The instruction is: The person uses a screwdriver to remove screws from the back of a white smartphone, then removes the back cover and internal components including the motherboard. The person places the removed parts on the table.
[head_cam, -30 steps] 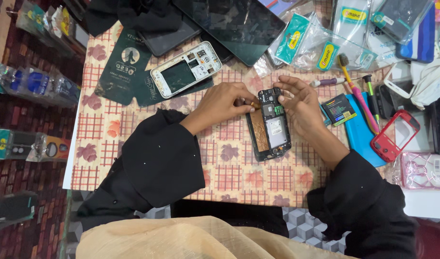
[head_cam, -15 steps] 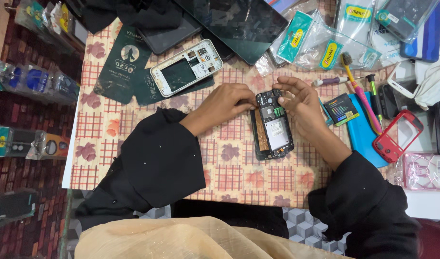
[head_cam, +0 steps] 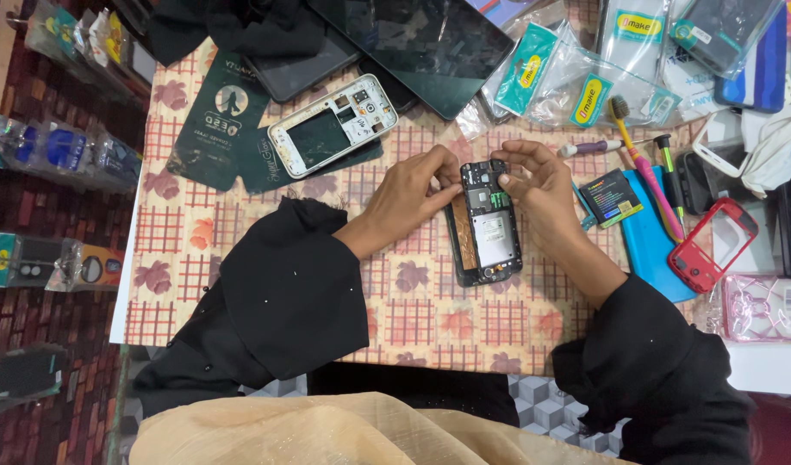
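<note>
- The opened phone (head_cam: 486, 226) is lying flat mid-bench, back off, so its insides are facing up.
- Left hand (head_cam: 408, 196) is pinching its top-left edge, steadying it.
- Right hand (head_cam: 538, 185) is curling fingertips onto the top-right corner.
- A white phone frame (head_cam: 331, 125) is sitting aside toward the far edge.

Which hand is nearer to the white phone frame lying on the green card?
Left. The left hand is just right of and below the white phone frame; the right hand is farther right, beyond the opened black phone.
</note>
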